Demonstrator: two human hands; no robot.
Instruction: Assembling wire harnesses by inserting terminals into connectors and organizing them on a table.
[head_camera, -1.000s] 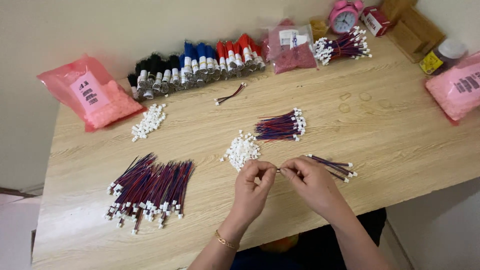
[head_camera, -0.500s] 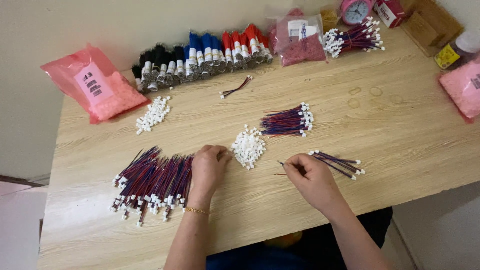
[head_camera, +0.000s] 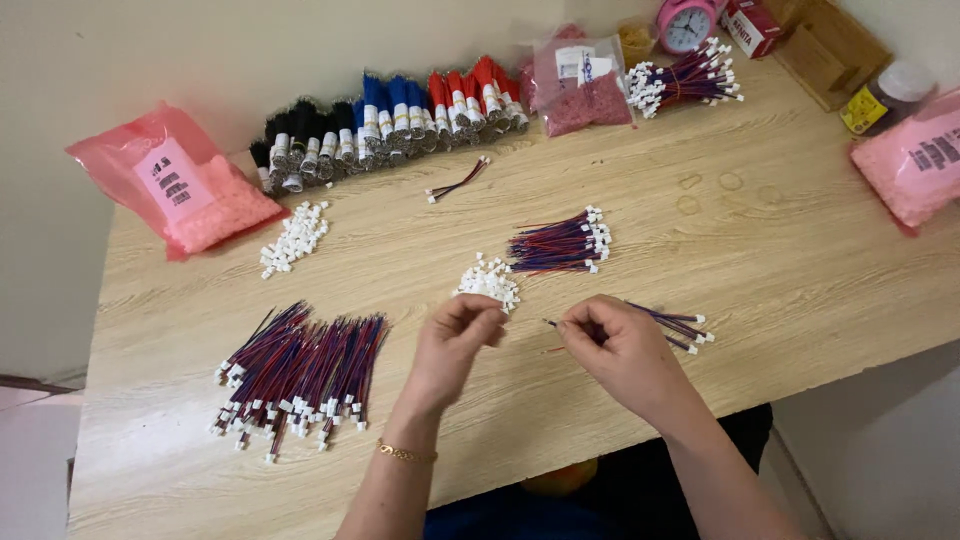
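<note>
My left hand (head_camera: 455, 345) has its fingertips pinched together at the near edge of a small pile of white connectors (head_camera: 487, 280), seemingly on one connector. Beside it, my right hand (head_camera: 620, 350) pinches a thin red-and-blue wire (head_camera: 553, 324) whose bare end points left toward the left hand. Just right of the right hand lie a few red-and-blue wires with white plugs (head_camera: 680, 325). A large heap of finished wires with plugs (head_camera: 300, 375) lies to the left of my left hand. A neat bundle of wires (head_camera: 560, 242) sits behind the connector pile.
The wooden table (head_camera: 780, 260) carries pink bags (head_camera: 180, 185) (head_camera: 915, 165), a row of black, blue and red wire bundles (head_camera: 390, 115), a second pile of connectors (head_camera: 295, 235), a loose wire (head_camera: 458, 182), another wire bundle (head_camera: 685, 82), a pink clock (head_camera: 687, 22) and boxes.
The hands were first together at the wire. The left hand then reached to the big heap on the left and has now come back to the white connector pile. The right hand kept its wire.
</note>
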